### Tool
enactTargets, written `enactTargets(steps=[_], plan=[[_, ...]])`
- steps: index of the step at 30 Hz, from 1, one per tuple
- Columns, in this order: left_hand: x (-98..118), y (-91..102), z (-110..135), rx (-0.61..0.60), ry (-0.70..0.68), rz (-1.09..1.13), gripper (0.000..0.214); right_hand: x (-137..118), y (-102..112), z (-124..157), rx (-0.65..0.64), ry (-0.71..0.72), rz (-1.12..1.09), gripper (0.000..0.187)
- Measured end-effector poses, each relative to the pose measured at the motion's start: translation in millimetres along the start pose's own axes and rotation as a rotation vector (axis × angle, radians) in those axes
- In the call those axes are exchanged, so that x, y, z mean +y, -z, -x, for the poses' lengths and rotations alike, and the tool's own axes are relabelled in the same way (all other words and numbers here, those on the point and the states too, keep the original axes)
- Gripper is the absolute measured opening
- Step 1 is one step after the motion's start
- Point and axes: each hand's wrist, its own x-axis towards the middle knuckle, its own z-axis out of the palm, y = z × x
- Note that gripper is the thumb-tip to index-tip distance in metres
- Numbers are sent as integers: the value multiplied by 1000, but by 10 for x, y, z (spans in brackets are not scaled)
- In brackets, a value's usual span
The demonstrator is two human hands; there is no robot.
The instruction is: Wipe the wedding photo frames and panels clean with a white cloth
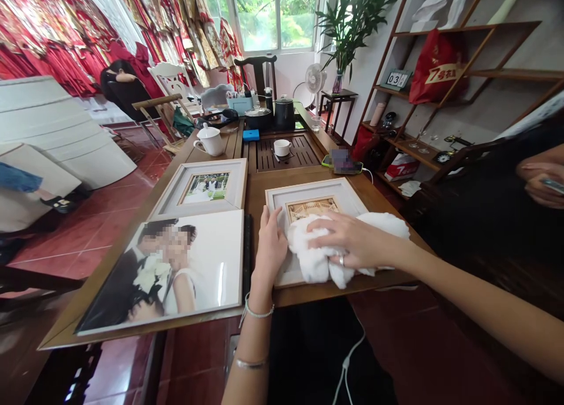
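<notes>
A light wooden picture frame (351, 188) with a pale mat and a brown patterned picture lies flat on the table in front of me. My left hand (272, 243) grips its left edge, thumb and fingers at the border. Bunched over the frame's lower right part is a white towel (315, 267). My right hand (337, 237) is closed on this towel and presses it against the frame. Cloth and hand cover much of the picture. To the left lie a large wedding photo panel (211, 275) and, behind it, another framed photo (170, 193).
Farther back on the wooden table (259, 196) are a white lidded mug (210, 141), a white cup (282, 147) on a slatted tea tray (304, 152), and a phone (346, 161) on a cable. A person's hand (544, 176) shows at the right. Shelves (467, 26) line the right wall.
</notes>
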Motion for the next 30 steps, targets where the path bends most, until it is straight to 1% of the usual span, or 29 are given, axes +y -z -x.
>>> enactTargets(steps=[3, 7, 10, 12, 14, 16, 18, 21, 25, 30], plan=[[7, -2, 3, 4, -3, 12, 57, 299, -57, -135, 59, -139, 157, 42], [5, -6, 5, 13, -11, 34, 57, 696, -92, -348, 185, -317, 254, 38], [21, 4, 8, -2, 5, 25, 56, 862, -99, -511, 294, -453, 264, 35], [41, 14, 10, -10, 19, 17, 56, 886, -105, -609, 339, -529, 264, 34], [60, 23, 10, -20, 34, 11, 57, 849, -116, -694, 342, -575, 283, 35], [71, 27, 8, -33, 45, -1, 57, 775, -129, -764, 309, -588, 319, 38], [67, 23, 7, -40, 48, -13, 57, 686, -139, -812, 261, -567, 342, 41], [31, -3, 10, -22, 39, -4, 54, 545, -137, -816, 169, -478, 317, 42], [-40, -51, 9, 12, 45, 25, 53, 323, -118, -653, 74, -343, 226, 41], [-112, -88, -12, 25, 32, 40, 53, -14, -106, -281, 30, -224, 108, 42]])
